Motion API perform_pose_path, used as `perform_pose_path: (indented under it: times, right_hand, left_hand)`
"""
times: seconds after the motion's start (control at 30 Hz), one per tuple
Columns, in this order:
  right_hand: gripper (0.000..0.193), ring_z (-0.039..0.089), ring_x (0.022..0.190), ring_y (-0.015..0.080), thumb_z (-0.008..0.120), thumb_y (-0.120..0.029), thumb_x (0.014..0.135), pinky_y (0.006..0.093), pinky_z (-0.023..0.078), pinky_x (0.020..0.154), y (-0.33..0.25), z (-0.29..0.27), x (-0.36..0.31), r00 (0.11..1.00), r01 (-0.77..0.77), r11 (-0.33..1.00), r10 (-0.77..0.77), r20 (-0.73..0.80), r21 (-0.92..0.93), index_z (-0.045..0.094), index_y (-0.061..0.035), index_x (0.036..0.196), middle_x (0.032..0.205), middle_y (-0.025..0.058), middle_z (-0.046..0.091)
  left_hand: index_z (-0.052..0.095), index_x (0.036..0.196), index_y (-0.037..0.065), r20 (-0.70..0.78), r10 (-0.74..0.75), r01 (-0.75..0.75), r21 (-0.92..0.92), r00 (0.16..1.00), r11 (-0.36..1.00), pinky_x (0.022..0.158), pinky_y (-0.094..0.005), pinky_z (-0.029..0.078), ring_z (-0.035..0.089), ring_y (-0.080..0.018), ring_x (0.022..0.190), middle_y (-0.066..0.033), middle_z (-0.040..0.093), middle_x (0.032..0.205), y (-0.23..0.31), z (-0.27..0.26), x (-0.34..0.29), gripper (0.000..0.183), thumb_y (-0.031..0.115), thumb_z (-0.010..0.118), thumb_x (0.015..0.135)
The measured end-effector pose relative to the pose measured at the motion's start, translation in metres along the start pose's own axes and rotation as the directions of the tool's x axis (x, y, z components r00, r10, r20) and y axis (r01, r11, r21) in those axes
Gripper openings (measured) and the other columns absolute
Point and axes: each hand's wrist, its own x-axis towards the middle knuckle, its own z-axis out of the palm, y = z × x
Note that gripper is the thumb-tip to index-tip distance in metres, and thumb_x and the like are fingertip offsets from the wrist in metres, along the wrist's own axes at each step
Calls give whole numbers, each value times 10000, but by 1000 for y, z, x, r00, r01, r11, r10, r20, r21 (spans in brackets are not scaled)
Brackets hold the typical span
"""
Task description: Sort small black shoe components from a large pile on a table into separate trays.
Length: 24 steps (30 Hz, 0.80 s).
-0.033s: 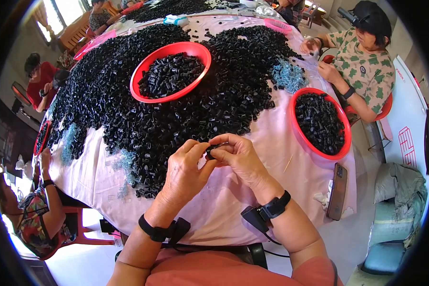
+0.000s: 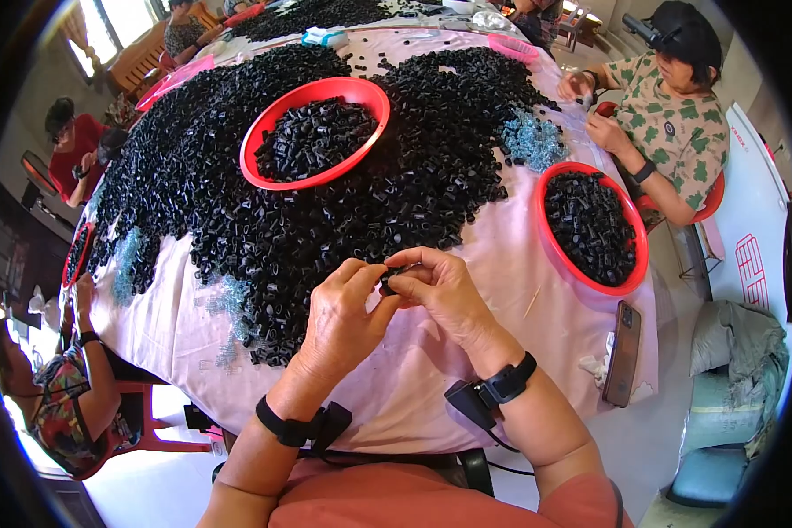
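Observation:
My left hand (image 2: pixel 343 308) and my right hand (image 2: pixel 440 295) meet just in front of the big heap of small black plastic parts (image 2: pixel 352 224). Between the fingertips of both is one small black plastic part (image 2: pixel 387 280), mostly covered by the fingers. Each hand pinches it with thumb and forefinger. Past them, a red basin (image 2: pixel 253 157) rests on the heap, filled with more such parts. Another red basin (image 2: pixel 550 251), also full of black parts, stands on the pink cloth to the right of my right hand.
Clear bluish wire-like pieces (image 2: pixel 534 141) lie in a pile at the right, with more (image 2: pixel 233 304) left of my hands. A phone (image 2: pixel 623 356) and a thin wooden stick (image 2: pixel 532 301) lie right. A co-worker in a patterned shirt (image 2: pixel 678 123) sits right; another person (image 2: pixel 70 405) sits left.

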Motion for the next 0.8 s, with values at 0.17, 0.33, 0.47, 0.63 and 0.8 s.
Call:
perform_pose_path:
  times: [0.17,0.33,0.47,0.63,0.8]
  right_hand:
    - [244,656,717,64,694,-14,881,209,556,665,-1,1,-3,999,37,995,-38,-5,-88,678,11,1123,855,52,724]
    - [264,678,766,87,682,-10,892,214,563,681,-4,2,-4,998,65,992,-65,3,-110,670,11,1155,921,73,732]
    - [265,695,870,124,649,-13,921,245,581,751,-6,1,-3,996,54,996,-58,62,65,657,5,1186,1014,97,721]
    - [290,695,919,138,631,-31,941,263,584,798,-6,-1,-3,995,15,998,-21,97,66,632,1,1229,1038,92,713]
    - [332,682,840,103,671,-11,905,236,579,759,-5,-2,-4,996,-17,995,8,86,101,631,-6,1234,971,55,713]
  left_hand:
    - [678,989,-36,19,18,-18,39,1000,999,613,-396,541,663,-339,725,-162,649,843,7,-2,-1,304,88,776,729]
    - [674,999,-40,-7,40,-39,48,999,998,629,-385,548,668,-333,736,-163,657,863,6,1,0,315,73,780,725]
    - [665,1036,-30,-81,16,-20,-42,997,999,656,-364,559,681,-308,752,-159,658,913,5,-1,0,330,40,772,732]
    - [664,1059,-19,-68,-1,-3,-58,998,998,671,-355,563,684,-295,764,-154,657,958,3,-3,-1,342,28,766,736]
    - [661,1094,-4,-53,6,-9,-55,999,998,683,-354,565,684,-294,793,-153,653,993,3,-4,-2,375,23,761,733]
